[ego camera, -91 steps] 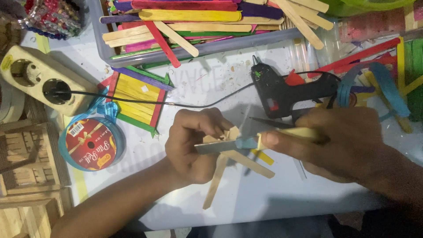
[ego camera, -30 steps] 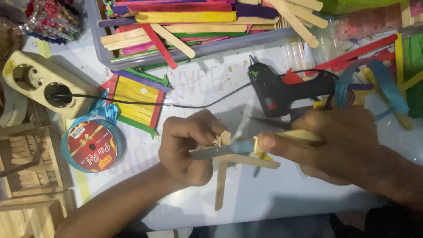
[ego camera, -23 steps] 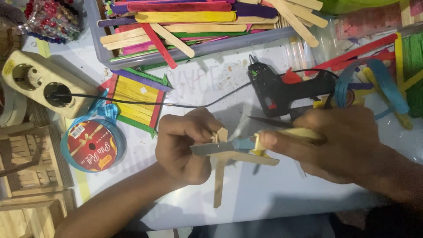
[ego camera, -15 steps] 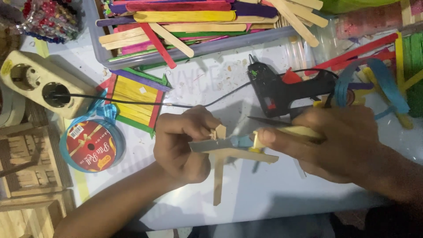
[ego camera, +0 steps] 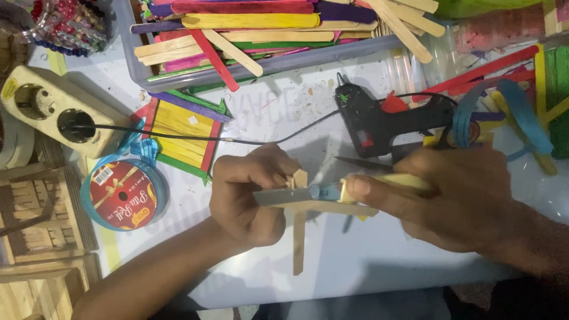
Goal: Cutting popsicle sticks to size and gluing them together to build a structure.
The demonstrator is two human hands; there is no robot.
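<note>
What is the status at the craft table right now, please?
Left hand grips crossed wooden sticks. Right hand presses craft knife across them. Glue gun lies just behind.

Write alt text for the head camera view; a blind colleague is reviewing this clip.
A left hand grips a small assembly of plain wooden craft sticks while the right hand presses a utility knife across it. Behind lie a black glue gun, a tray of coloured craft sticks, a spool of blue ribbon and a power strip.
</note>
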